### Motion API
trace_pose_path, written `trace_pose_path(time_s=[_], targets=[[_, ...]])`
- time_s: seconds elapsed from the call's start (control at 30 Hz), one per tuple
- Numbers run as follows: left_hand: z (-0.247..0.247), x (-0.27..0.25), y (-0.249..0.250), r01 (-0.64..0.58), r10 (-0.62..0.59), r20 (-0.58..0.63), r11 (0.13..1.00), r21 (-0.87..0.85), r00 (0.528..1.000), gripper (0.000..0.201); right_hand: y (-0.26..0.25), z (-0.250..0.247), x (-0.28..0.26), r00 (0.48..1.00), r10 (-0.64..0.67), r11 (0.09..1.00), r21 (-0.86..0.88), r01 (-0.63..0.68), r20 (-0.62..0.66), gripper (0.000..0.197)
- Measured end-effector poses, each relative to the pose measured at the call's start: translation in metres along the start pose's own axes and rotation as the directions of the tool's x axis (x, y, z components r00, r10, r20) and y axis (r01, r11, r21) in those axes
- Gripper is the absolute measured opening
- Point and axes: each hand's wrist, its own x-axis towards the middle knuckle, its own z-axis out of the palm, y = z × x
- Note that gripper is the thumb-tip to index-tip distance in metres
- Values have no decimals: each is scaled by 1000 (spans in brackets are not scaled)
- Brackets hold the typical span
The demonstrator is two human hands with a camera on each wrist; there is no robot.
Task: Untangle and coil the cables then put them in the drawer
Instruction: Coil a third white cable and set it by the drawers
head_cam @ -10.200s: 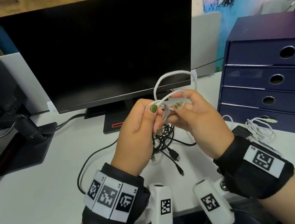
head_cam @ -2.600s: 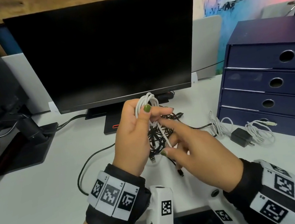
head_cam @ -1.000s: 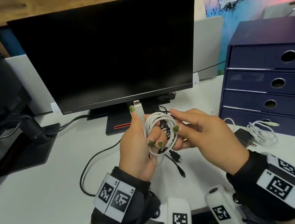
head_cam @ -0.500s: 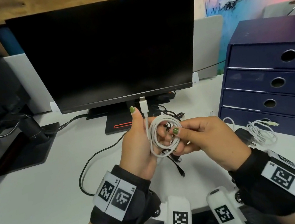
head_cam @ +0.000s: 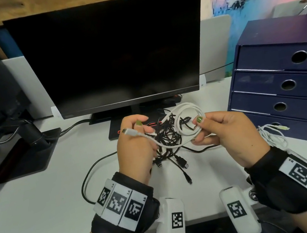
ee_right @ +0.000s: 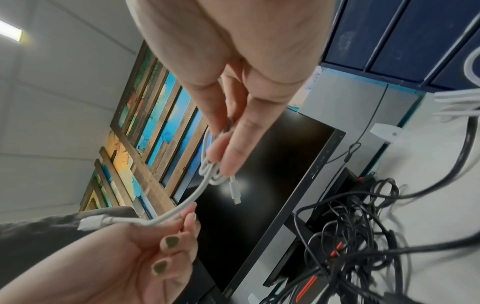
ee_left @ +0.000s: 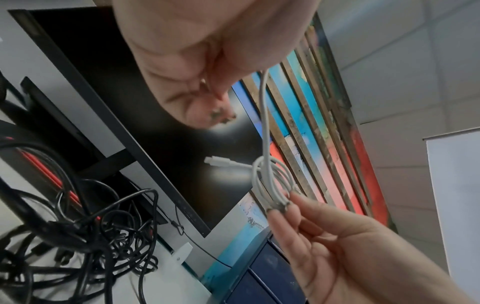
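Head view: right hand [head_cam: 227, 134] pinched white cable [head_cam: 188, 122] coil; left hand [head_cam: 135, 146] gripped free plug end, tail stretched leftward between them.

A white cable [head_cam: 185, 119], partly looped into a small coil, is held above a tangled heap of black cables [head_cam: 165, 136] on the desk [head_cam: 39, 198], beside closed navy drawers [head_cam: 286, 84].

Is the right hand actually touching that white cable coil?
Touching. In the head view the right hand pinches the white cable coil between thumb and fingers; the right wrist view shows its fingertips closed on the loops.
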Motion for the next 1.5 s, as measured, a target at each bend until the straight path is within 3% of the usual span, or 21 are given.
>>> trace_pose_path(time_s=[0.1, 0.17, 0.33, 0.43, 0.53, 0.63, 0.73, 0.83, 1.0, 1.13, 1.27, 1.5], targets=[[-3, -3, 6, 125, -99, 220, 986, -107, 970, 45, -3, -6, 4, 997, -39, 999, 13, 40, -73, 13], [-4, -5, 8, 174, -107, 350, 971, -164, 931, 44, -5, -9, 7, 992, -58, 997, 40, 63, -108, 13], [-6, -8, 12, 227, -69, 508, 940, -256, 859, 40, -5, -11, 9, 985, -67, 995, 67, 79, -160, 15], [-3, -11, 13, 99, -14, 480, 984, -152, 877, 28, -4, -10, 7, 985, -53, 994, 84, 67, -165, 15], [1, -15, 18, 26, 43, 431, 988, -153, 901, 15, -1, -7, 4, 989, -38, 996, 80, 50, -145, 15], [3, -14, 22, -7, 60, 343, 988, -153, 938, 20, 1, -3, 1, 998, -38, 999, 5, 38, -50, 14], [4, -9, 22, -96, 114, 180, 990, -104, 977, 26, 3, 1, -2, 998, -66, 985, -156, 66, 8, 14], [5, -7, 18, -164, 166, 83, 986, -35, 983, 20, 2, 5, -5, 995, -83, 969, -229, 95, 63, 15], [3, -7, 8, -243, 233, 87, 961, 134, 969, 19, -1, 8, -6, 989, -75, 955, -274, 108, 130, 15], [5, -7, 5, -333, 296, 158, 881, 335, 942, 26, -2, 7, -7, 986, -83, 934, -333, 128, 147, 17], [5, -9, 7, -357, 296, 220, 872, 335, 930, 17, -4, 4, -4, 982, -87, 927, -348, 142, 169, 15], [4, -10, 8, -365, 222, 328, 798, 479, 918, 22, -7, 3, -3, 959, -123, 856, -462, 233, 256, 17]])
